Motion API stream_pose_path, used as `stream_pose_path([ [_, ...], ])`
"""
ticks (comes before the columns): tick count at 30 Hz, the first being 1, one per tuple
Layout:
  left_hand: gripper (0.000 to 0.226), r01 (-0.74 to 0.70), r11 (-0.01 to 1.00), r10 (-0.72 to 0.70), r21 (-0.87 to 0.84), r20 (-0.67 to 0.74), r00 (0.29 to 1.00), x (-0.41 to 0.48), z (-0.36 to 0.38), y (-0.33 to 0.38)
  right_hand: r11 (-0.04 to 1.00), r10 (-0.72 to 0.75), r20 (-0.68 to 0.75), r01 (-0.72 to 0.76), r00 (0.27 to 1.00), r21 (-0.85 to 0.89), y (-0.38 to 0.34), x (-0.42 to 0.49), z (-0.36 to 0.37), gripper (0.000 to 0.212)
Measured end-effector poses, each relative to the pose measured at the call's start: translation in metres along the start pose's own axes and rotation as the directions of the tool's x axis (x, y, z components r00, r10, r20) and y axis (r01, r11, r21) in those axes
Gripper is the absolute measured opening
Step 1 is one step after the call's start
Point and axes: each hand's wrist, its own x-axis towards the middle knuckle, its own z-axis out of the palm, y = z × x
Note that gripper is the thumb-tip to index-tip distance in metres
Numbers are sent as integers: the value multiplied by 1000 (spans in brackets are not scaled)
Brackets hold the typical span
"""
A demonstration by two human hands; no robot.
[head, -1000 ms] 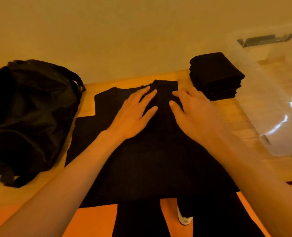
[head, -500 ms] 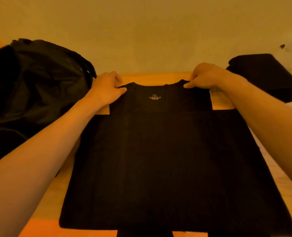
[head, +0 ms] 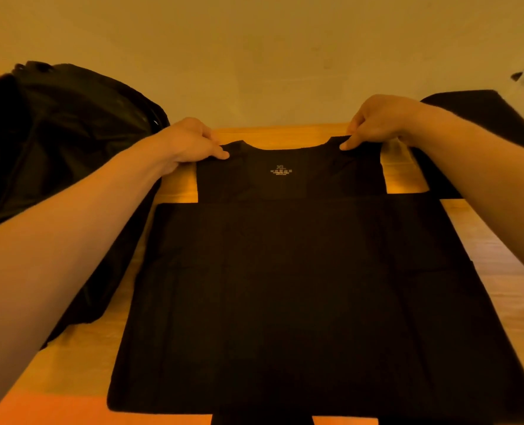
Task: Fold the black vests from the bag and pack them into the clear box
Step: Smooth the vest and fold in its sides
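Observation:
A black vest [head: 297,286] lies spread flat on the wooden table [head: 273,133], neck away from me, with an XL label showing inside the collar. My left hand [head: 190,142] pinches the vest's left shoulder strap. My right hand [head: 377,122] pinches the right shoulder strap. Both hands sit at the far edge of the vest. A black bag [head: 55,142] rests on the table to the left. A stack of folded black vests [head: 484,118] sits at the far right, partly behind my right forearm. The clear box is out of view.
A plain wall [head: 254,50] rises just behind the table's far edge. The vest's hem hangs over the near table edge. A small dark object [head: 516,75] shows at the right edge, against the wall.
My hands went from pressing the vest's middle to pinching its shoulder straps, spread apart. The view swung left, so the clear box dropped out of sight. The vest now lies flat and spread.

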Motion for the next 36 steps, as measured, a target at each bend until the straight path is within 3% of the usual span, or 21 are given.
stream_pose_path([
  [6, 15, -104, 981, 81, -165, -139, 987, -10, 1, -3, 987, -24, -102, 40, 994, 158, 10, -9, -4, 24],
  [11, 13, -190, 972, 149, -136, -264, 953, -21, 9, -10, 966, -72, -201, 118, 977, 229, 17, -21, 0, 27],
  [17, 13, -352, 934, 295, -65, -417, 860, -47, 5, -12, 941, -216, -355, 291, 910, 171, 21, -47, 7, 26],
  [22, 14, -475, 878, 406, -52, -444, 799, -79, 4, -23, 893, -322, -446, 424, 835, 151, 27, -79, 20, 16],
  [28, 13, -571, 816, 495, -84, -408, 767, -120, 12, -49, 850, -432, -451, 520, 781, 85, 41, -121, 40, 12],
  [36, 20, -596, 765, 644, 245, -328, 691, -165, 37, -82, 792, -601, -402, 585, 691, -177, 64, -162, 65, 29],
])
